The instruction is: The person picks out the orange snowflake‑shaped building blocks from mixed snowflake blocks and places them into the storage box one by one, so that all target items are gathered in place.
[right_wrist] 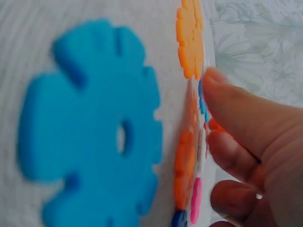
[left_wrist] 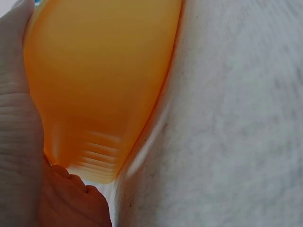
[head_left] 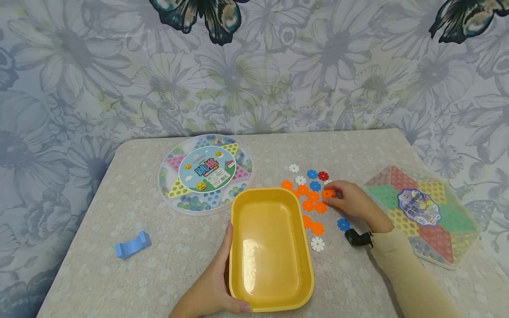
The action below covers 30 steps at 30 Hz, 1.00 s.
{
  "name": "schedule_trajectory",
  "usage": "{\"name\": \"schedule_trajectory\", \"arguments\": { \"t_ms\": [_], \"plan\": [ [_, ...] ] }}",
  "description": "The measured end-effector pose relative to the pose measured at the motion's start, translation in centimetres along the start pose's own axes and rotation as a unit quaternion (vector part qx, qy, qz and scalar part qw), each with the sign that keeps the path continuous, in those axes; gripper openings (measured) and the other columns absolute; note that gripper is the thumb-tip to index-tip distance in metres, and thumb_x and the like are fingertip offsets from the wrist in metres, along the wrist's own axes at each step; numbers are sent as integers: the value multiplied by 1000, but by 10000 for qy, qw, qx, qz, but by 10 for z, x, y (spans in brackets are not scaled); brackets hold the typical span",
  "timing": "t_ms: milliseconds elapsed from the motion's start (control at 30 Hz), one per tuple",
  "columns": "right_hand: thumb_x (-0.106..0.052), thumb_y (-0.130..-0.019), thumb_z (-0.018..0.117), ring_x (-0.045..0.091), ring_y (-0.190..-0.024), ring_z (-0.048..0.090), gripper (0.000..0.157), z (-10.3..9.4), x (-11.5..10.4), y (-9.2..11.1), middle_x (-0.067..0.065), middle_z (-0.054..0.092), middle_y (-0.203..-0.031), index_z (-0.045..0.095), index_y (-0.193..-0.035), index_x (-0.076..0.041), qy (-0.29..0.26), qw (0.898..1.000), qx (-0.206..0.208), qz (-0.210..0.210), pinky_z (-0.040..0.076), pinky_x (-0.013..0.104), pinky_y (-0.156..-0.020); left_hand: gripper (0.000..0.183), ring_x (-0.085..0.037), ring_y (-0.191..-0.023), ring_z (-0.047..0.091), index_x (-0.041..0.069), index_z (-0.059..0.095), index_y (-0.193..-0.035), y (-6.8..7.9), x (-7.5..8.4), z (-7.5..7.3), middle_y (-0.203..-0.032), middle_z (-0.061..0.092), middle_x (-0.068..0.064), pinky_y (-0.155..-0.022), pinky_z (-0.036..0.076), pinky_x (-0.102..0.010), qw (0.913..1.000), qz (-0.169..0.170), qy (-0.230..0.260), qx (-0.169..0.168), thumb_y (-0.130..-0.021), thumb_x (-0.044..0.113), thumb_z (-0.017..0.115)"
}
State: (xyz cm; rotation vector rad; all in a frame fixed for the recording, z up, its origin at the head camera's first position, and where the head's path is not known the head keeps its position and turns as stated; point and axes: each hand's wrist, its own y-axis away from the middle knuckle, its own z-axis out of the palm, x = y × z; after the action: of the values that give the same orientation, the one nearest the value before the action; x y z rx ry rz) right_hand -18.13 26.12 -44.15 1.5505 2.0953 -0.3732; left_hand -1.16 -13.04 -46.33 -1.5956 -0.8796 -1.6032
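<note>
A yellow rectangular tray (head_left: 270, 247) with nothing in it stands near the front of the table. My left hand (head_left: 216, 274) grips its left side and lower left corner, with the thumb at the near rim. In the left wrist view, the tray's ribbed outer wall (left_wrist: 99, 94) fills much of the picture beside the palm. To the right of the tray, my right hand (head_left: 351, 203) pinches an orange snowflake disc (head_left: 328, 193) between thumb and fingers. Several more orange discs (head_left: 308, 206) lie flat beside it. A blue disc (right_wrist: 104, 132) looms close in the right wrist view.
White discs (head_left: 317, 244), blue discs (head_left: 315, 186) and a red disc (head_left: 323, 176) lie among the orange ones. A round marble game box (head_left: 171, 205) sits behind left, a hexagonal game box (head_left: 463, 210) at right. At left lies a small blue curved piece (head_left: 133, 245).
</note>
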Motion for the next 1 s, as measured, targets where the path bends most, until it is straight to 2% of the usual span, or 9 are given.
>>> {"name": "schedule_trajectory", "arguments": {
  "t_ms": [233,467,700,833,933,1000],
  "plan": [
    [-31,-84,80,17,-64,46,39,-2,-20,2,1,57,-84,69,-116,-11,-286,9989,364,-123,41,24,-54,149,-33,-151,18,37,-24,-154,1,-3,0,-167,-18,5,-110,39,-23,9994,-142,295,-124,-65,26,95],
    [-27,-84,80,16,-63,42,36,-4,-56,2,-3,58,-86,70,-115,-12,-503,9944,736,-575,36,23,-53,149,-29,-152,15,38,-23,-154,1,-3,-1,-166,-18,6,-110,37,-20,9993,-298,230,-87,-64,31,95],
    [-30,-83,80,16,-60,40,39,-2,-93,1,-3,61,-88,70,-116,-13,-872,9895,576,-999,34,22,-50,147,-20,-152,21,40,-21,-154,1,-5,-3,-167,-16,6,-110,37,-20,9992,-302,231,-79,-64,34,95],
    [-33,-82,81,15,-59,43,37,6,-112,0,-6,62,-88,71,-113,-17,-1013,9876,465,-1105,37,22,-50,146,-21,-150,26,39,-21,-155,1,-6,-3,-167,-15,4,-109,39,-22,9995,-184,224,-98,-65,34,94],
    [-36,-82,80,12,-61,44,34,15,-124,-2,-9,62,-87,72,-111,-19,-893,9873,371,-1264,40,22,-54,145,-24,-148,30,40,-21,-155,0,-6,-3,-167,-15,2,-108,42,-23,9996,-150,216,-112,-66,33,94],
    [-39,-83,80,10,-64,45,33,22,-131,-2,-11,60,-86,71,-109,-21,-631,9871,365,-1426,41,22,-57,145,-23,-148,30,41,-21,-154,1,-5,-3,-167,-16,3,-108,42,-23,9995,-205,221,-126,-67,33,94]
  ]
}}
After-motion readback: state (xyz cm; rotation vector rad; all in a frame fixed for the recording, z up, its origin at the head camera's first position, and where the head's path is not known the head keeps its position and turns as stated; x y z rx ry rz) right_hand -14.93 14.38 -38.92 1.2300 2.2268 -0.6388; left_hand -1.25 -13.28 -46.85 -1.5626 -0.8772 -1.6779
